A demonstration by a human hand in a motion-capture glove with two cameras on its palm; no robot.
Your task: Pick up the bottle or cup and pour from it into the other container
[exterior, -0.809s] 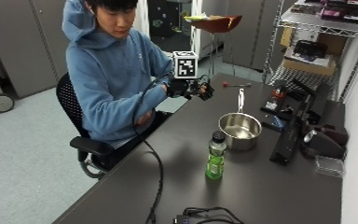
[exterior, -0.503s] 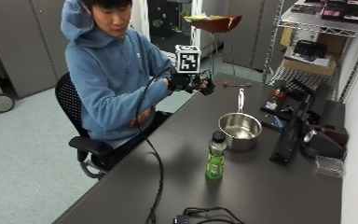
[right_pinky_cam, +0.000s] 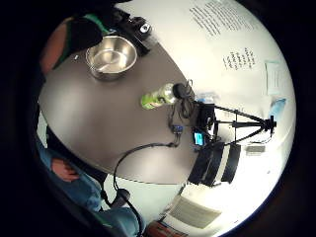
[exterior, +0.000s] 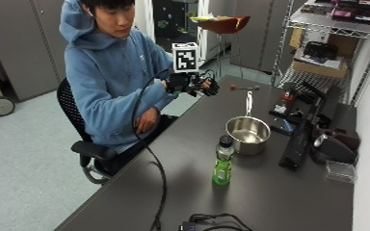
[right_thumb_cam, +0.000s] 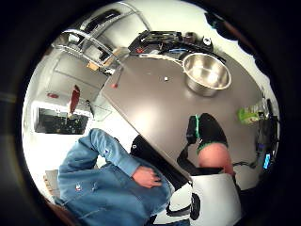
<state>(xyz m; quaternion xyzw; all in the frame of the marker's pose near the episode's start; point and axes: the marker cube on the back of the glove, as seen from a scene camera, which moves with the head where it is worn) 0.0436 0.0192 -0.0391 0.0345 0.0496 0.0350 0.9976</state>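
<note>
An office or laboratory workroom. A dark grey tabletop (exterior: 172,183) stands on pale carpet-like flooring, with a black mesh office chair (exterior: 76,125) drawn up to it. Grey metal cabinets (exterior: 24,43) line the wall behind the chair. Beside the tabletop's far end, a wire shelving rack (exterior: 339,43) carries boxes and equipment. Cables (exterior: 214,222) and black electronic devices (exterior: 300,139) lie on the tabletop; a tripod (right_pinky_cam: 242,123) stands just beside its edge.
</note>
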